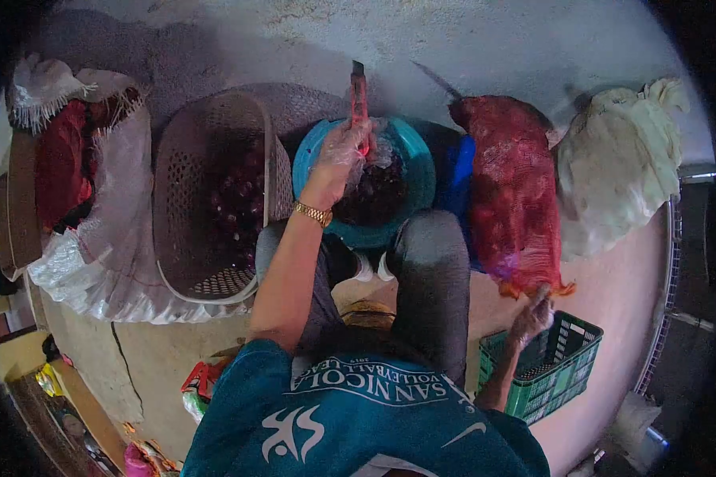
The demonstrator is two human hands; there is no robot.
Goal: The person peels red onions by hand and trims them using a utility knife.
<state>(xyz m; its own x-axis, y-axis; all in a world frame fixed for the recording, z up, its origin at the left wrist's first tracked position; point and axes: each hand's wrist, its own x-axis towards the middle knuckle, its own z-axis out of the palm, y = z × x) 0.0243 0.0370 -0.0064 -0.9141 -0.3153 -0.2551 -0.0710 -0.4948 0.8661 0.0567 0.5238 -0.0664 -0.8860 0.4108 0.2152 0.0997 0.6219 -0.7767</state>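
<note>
My left hand [344, 147], with a gold watch on its wrist, is closed around a red-handled utility knife [359, 91] pointing away from me. It is above a teal basin [422, 171] that stands between my knees and holds dark reddish pieces [378, 195]. Some crumpled, clear or whitish material [383, 147] shows beside that hand; I cannot make out what it is. Out to the right, my right hand [533, 316] has its fingers closed on the near end of a filled red mesh sack [513, 191], by its orange edging.
A pale perforated basket [167, 207] with dark purple-red produce [239, 195] stands left of the basin. Further left is a white woven sack [123, 183]. A whitish sack [612, 167] leans at the right wall, and a green crate [569, 389] sits by my right forearm.
</note>
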